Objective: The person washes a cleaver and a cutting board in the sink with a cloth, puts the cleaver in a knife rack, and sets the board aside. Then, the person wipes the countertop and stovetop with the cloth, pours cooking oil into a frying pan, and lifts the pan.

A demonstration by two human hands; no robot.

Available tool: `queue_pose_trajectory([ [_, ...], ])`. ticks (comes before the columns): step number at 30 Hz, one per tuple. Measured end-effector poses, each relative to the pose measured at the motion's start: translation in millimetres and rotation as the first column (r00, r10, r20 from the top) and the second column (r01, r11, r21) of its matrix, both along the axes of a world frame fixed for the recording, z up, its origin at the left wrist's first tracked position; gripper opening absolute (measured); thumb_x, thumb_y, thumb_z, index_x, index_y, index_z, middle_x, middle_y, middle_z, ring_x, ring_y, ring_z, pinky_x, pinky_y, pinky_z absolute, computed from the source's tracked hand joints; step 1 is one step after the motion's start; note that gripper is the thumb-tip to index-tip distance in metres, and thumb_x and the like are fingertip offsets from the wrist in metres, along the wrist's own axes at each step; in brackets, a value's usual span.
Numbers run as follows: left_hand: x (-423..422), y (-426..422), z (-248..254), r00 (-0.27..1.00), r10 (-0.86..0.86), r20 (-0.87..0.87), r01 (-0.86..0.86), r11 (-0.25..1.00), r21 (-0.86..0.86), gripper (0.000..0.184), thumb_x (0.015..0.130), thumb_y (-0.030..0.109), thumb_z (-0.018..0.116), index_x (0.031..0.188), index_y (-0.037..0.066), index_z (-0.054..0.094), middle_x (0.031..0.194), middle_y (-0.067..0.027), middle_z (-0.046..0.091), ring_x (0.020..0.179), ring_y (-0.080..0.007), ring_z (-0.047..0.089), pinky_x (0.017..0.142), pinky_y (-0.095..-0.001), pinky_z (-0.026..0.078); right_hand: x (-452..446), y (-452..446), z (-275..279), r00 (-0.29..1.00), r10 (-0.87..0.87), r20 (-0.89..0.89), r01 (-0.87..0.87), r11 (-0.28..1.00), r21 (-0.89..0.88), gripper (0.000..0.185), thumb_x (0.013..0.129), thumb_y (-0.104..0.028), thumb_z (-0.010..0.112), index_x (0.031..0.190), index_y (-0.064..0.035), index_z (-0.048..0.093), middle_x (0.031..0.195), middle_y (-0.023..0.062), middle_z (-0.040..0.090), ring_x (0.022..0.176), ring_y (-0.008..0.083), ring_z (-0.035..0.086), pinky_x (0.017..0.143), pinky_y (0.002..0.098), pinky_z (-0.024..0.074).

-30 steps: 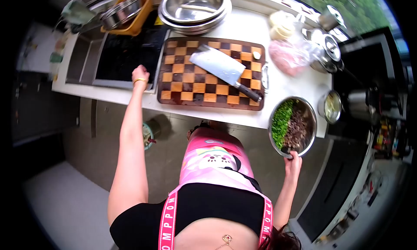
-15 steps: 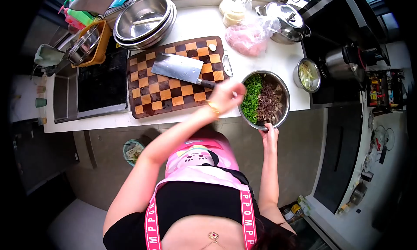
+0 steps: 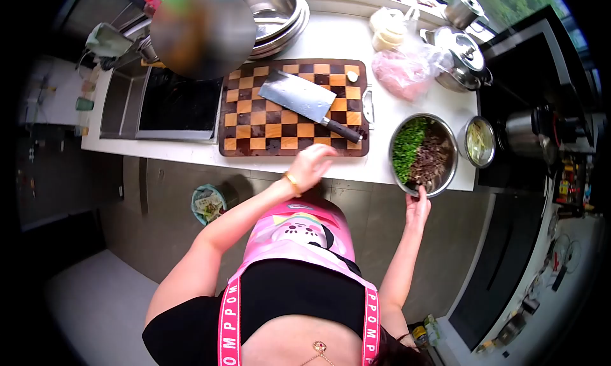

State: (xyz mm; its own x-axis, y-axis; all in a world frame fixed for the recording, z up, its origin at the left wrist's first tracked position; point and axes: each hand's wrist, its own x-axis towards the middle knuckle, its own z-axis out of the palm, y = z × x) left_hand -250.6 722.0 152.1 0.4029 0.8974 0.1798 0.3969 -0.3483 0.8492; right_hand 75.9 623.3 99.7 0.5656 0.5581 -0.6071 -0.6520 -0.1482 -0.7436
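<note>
As the right hand point(image 3: 417, 209) grips a bowl point(image 3: 442, 186), board point(image 3: 254, 129) and cleaver point(image 3: 299, 97) lie before the loose-fingered left hand point(image 3: 309, 167).

A blurred oval patch point(image 3: 203, 32) hides part of the stacked steel bowls point(image 3: 277, 21).

Legible text: white capitals on the two pinkish-red straps of the pink apron point(image 3: 302, 242). Strap at seven o'clock point(image 3: 230, 321): letters run lengthwise, reading upward "OMPPOM", cut by the lower picture edge. Strap at five o'clock point(image 3: 371, 321): reading downward "PPOMP", likewise cut off. Bottles at three o'clock point(image 3: 565, 191): coloured labels, too small to read. Pale tag at nine o'clock point(image 3: 121, 191): illegible.
</note>
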Motion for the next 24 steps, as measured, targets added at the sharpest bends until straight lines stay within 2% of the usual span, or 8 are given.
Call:
queue_pose_trajectory([
  [3, -79.8, -19.0, -15.6, 0.963, 0.221, -0.154, -0.227, 0.974, -0.02, 0.019, 0.075, 0.003, 0.057, 0.094, 0.003, 0.059, 0.096, -0.0116, 0.06, 0.092, -0.0268, 0.058, 0.081, -0.0339, 0.046, -24.9, 4.3, 14.7, 0.988, -0.078, -0.13, 0.095, 0.987, 0.129, 0.044, 0.085, -0.037, 0.056, 0.105, 0.0032, 0.052, 0.102, 0.0162, 0.056, 0.094, 0.0216, 0.058, 0.069, 0.029, 0.0551],
  [5, -122.9, -33.4, -16.5, 0.886, 0.414, -0.21, -0.43, 0.902, -0.035, 0.017, 0.076, 0.004, 0.055, 0.093, 0.003, 0.058, 0.093, -0.0118, 0.06, 0.089, -0.0269, 0.059, 0.08, -0.0339, 0.046, -72.1, 8.6, 30.7, 0.993, -0.034, -0.113, 0.022, 0.994, -0.102, 0.039, 0.088, -0.031, 0.055, 0.105, 0.0034, 0.051, 0.097, 0.0155, 0.06, 0.084, 0.0212, 0.061, 0.067, 0.0284, 0.0537],
  [6, -140.6, -39.6, -18.5, 0.842, 0.493, -0.218, -0.52, 0.85, -0.084, 0.018, 0.077, 0.004, 0.055, 0.094, 0.003, 0.059, 0.092, -0.0115, 0.06, 0.088, -0.0257, 0.059, 0.079, -0.0329, 0.047, -97.3, 13.0, 39.6, 0.975, 0.224, -0.01, -0.223, 0.966, -0.133, 0.034, 0.088, -0.027, 0.055, 0.103, 0.0031, 0.053, 0.092, 0.0153, 0.061, 0.077, 0.0203, 0.062, 0.064, 0.0276, 0.0527],
  [9, -177.3, -55.8, -35.3, 0.735, 0.65, -0.193, -0.678, 0.709, -0.195, 0.019, 0.079, 0.004, 0.055, 0.097, 0.003, 0.058, 0.092, -0.0112, 0.06, 0.085, -0.0225, 0.06, 0.075, -0.0304, 0.048, -130.8, 70.1, 29.2, 0.567, 0.666, 0.485, -0.683, 0.709, -0.175, 0.019, 0.088, -0.016, 0.053, 0.094, 0.0014, 0.056, 0.079, 0.0112, 0.063, 0.058, 0.0162, 0.06, 0.055, 0.0235, 0.0478],
  [11, -181.7, -60.6, -29.3, 0.717, 0.672, -0.183, -0.697, 0.686, -0.211, 0.018, 0.08, 0.003, 0.054, 0.098, 0.002, 0.058, 0.091, -0.0114, 0.059, 0.085, -0.0217, 0.06, 0.075, -0.0301, 0.048, -152.5, 145.2, 34.9, 0.456, 0.583, 0.672, -0.723, 0.684, -0.102, 0.013, 0.085, -0.012, 0.055, 0.088, 0.0, 0.058, 0.075, 0.0113, 0.063, 0.057, 0.0187, 0.058, 0.055, 0.0245, 0.0466],
  [15, -194.5, -77.7, -26.9, 0.73, 0.645, -0.226, -0.682, 0.705, -0.192, 0.019, 0.079, 0.001, 0.054, 0.098, 0.0, 0.056, 0.092, -0.0123, 0.058, 0.085, -0.0228, 0.06, 0.075, -0.0311, 0.048, -190.5, 261.9, 33.4, -0.285, 0.341, 0.896, -0.511, 0.737, -0.443, 0.031, 0.078, -0.014, 0.061, 0.105, -0.003, 0.052, 0.099, 0.0206, 0.053, 0.086, 0.0333, 0.057, 0.074, 0.0391, 0.0463],
  [20, -228.1, -105.8, -24.8, 0.633, 0.738, -0.233, -0.772, 0.582, -0.253, 0.021, 0.078, 0.001, 0.055, 0.099, 0.002, 0.056, 0.092, -0.0119, 0.058, 0.085, -0.0227, 0.06, 0.076, -0.0313, 0.048, -211.6, 316.0, -0.8, -0.432, 0.569, 0.7, -0.423, 0.558, -0.714, 0.024, 0.075, -0.009, 0.059, 0.094, -0.0027, 0.046, 0.101, 0.0199, 0.046, 0.089, 0.0384, 0.055, 0.075, 0.0455, 0.0462],
  [24, -261.4, -124.9, -32.2, 0.559, 0.786, -0.266, -0.821, 0.48, -0.308, 0.022, 0.08, -0.001, 0.054, 0.102, 0.001, 0.056, 0.097, -0.0106, 0.058, 0.089, -0.0194, 0.061, 0.078, -0.0282, 0.049, -259.4, 351.3, 29.7, -0.155, 0.389, 0.908, -0.68, 0.624, -0.384, 0.018, 0.075, -0.012, 0.063, 0.085, 0.0014, 0.058, 0.075, 0.0176, 0.057, 0.071, 0.0318, 0.058, 0.065, 0.0393, 0.0465],
])
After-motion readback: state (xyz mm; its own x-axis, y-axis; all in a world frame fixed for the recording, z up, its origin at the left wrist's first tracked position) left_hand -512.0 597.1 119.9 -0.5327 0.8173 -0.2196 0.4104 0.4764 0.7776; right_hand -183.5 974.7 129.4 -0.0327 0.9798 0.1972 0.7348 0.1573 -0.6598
